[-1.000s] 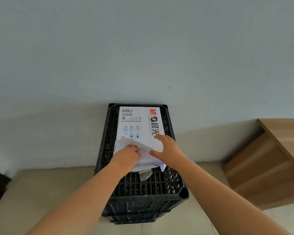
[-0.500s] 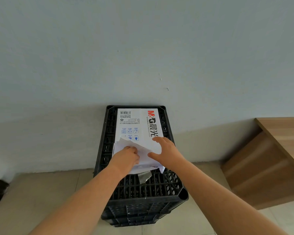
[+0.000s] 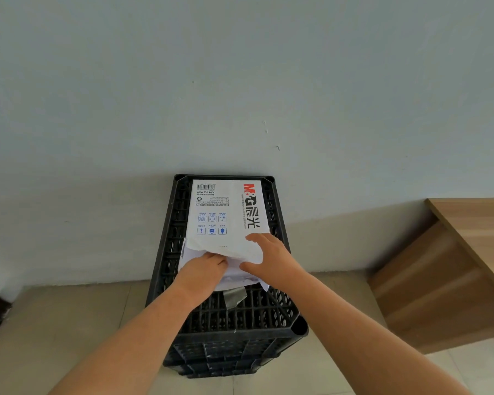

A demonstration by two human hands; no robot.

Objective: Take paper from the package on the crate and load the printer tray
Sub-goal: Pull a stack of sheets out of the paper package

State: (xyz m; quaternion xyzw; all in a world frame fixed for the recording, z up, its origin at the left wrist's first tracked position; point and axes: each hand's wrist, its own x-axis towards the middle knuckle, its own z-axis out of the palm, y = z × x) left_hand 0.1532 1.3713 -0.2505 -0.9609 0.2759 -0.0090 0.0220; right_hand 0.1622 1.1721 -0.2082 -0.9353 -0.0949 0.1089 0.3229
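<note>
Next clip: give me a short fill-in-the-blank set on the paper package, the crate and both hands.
1. The paper package lies on top of a black plastic ____.
2. The large brand lettering on the package is red and ____.
3. The left hand reaches into the torn ____ end of the package.
4. The right hand rests on the package's ____ side.

Missing words: crate; black; near; right

1 head cam, looks fwd & down at crate [image 3: 180, 223], near.
</note>
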